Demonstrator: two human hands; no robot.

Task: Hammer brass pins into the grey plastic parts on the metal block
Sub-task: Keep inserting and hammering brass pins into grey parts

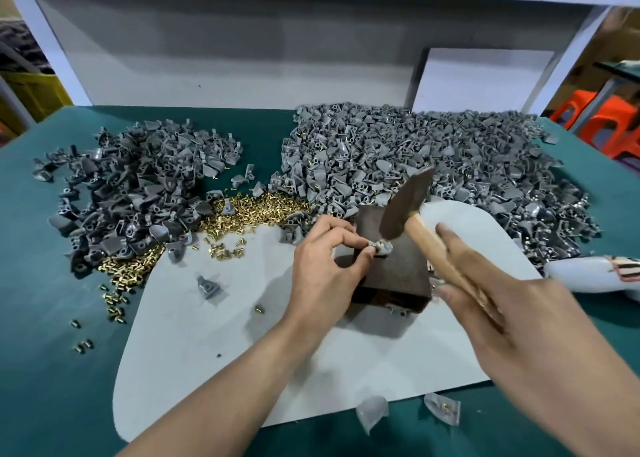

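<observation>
A dark metal block (pixel 398 269) stands on a pale grey mat (pixel 242 335). My left hand (pixel 325 266) pinches a small grey plastic part (pixel 382 247) on the block's top. My right hand (pixel 495 304) grips the wooden handle of a hammer (pixel 408 207), blurred by motion. The dark hammer head hangs just above the part. Loose brass pins (pixel 256 211) lie in a heap behind and left of the block.
A big heap of grey parts (pixel 433 166) fills the back right, a darker heap (pixel 138 193) the left. Stray parts (pixel 209 287) and pins dot the mat and green table (pixel 52 370). Two parts (pixel 372 413) lie at the mat's near edge. A white board rises behind.
</observation>
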